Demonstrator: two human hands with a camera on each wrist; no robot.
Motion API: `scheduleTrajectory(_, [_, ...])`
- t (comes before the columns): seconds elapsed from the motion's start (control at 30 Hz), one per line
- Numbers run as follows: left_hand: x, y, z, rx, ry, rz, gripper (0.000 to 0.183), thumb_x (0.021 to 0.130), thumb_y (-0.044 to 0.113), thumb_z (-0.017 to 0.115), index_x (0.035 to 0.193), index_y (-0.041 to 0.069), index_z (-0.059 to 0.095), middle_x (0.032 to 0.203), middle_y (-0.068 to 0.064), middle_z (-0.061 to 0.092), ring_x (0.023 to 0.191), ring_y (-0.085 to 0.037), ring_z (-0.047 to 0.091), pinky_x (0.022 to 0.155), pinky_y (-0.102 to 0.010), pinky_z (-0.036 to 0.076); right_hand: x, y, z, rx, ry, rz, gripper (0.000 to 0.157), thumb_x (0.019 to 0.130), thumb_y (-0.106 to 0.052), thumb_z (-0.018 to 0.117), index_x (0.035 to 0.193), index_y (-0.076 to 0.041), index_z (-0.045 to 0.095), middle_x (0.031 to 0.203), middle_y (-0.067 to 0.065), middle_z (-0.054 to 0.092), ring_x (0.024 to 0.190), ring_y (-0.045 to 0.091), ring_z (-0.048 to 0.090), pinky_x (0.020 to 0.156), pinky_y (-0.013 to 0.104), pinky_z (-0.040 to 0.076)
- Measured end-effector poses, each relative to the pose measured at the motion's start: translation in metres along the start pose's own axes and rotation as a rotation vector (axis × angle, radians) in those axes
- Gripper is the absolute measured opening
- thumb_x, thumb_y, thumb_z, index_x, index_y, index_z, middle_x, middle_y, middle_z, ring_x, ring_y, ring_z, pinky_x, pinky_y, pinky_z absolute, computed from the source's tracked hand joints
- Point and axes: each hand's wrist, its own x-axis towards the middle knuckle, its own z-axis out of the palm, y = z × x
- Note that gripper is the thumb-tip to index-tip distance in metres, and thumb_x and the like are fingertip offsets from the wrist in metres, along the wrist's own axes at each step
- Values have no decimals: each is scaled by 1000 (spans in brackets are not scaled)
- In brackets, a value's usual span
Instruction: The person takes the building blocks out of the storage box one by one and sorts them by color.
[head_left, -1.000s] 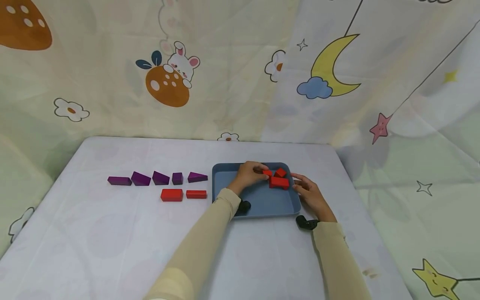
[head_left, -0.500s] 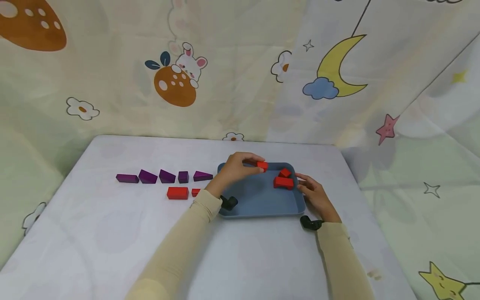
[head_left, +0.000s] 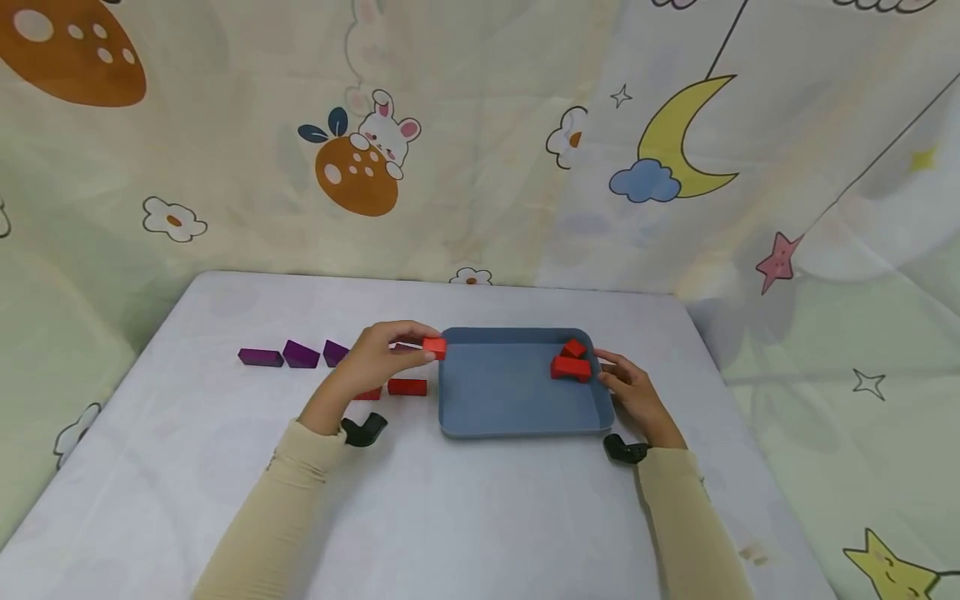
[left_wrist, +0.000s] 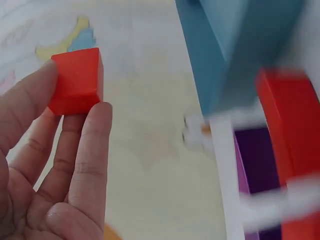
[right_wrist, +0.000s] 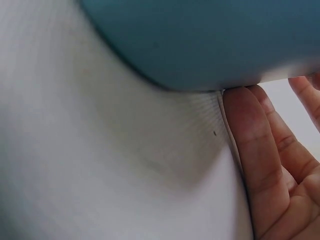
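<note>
My left hand [head_left: 367, 367] pinches a small red cube-like block [head_left: 434, 347] between thumb and fingers, above the left rim of a blue-grey tray [head_left: 495, 408]. The left wrist view shows that block [left_wrist: 76, 77] at the fingertips, touching nothing else. Against the tray's right side rests my right hand [head_left: 639, 402], its fingers loosely extended along the outer wall. A red block with a notched underside [head_left: 570, 368] and a smaller red block [head_left: 573, 348] sit in the tray's far right corner. Underneath the left hand, a red block [head_left: 367, 395] is partly covered.
Left of the tray, a red bar [head_left: 407, 387] lies on the white table [head_left: 480, 517]. Farther left stand purple blocks in a row: a long one [head_left: 260, 357], a wedge [head_left: 301, 355] and another [head_left: 335, 353], with more partly hidden behind the left hand. A patterned cloth [head_left: 480, 167] hangs behind.
My left hand has carried the small red block leftward out of the tray to its left rim. The right hand stays at the tray's right side. The view has shifted slightly.
</note>
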Motion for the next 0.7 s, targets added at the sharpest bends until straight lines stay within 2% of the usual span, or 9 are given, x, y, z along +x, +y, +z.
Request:
scheduleTrajectory(0.17, [-34, -19, -37, 123, 95, -91, 37, 104, 16, 76, 140, 9, 72, 135, -14, 72, 125, -36, 64, 103, -50, 58, 1, 2, -1, 10, -3, 1, 56, 112, -26, 64, 163, -9, 48, 153, 29, 53, 129, 31, 55, 90, 27, 53])
scheduleTrajectory(0.3, [-56, -34, -58, 180, 147, -141, 38, 104, 14, 75, 141, 7, 70, 137, -17, 70, 128, -39, 62, 104, -55, 57, 0, 2, -2, 5, -2, -1, 55, 112, -23, 61, 163, -8, 47, 155, 30, 52, 133, 36, 54, 92, 28, 52])
scheduleTrajectory(0.47, [-71, -53, -70, 229, 187, -187, 38, 103, 11, 75, 141, 5, 69, 139, -22, 68, 134, -45, 58, 110, -63, 52, 0, 1, -2, 12, 6, 10, 55, 112, -18, 60, 164, -8, 45, 154, 31, 52, 134, 36, 54, 93, 28, 52])
scheduleTrajectory(0.7, [-86, -79, -78, 318, 215, -226, 37, 100, 6, 77, 136, 1, 71, 138, -28, 68, 132, -51, 58, 109, -69, 48, -1, -3, 3, 37, 0, 4, 56, 112, -17, 61, 165, -7, 44, 153, 30, 53, 124, 23, 57, 90, 24, 53])
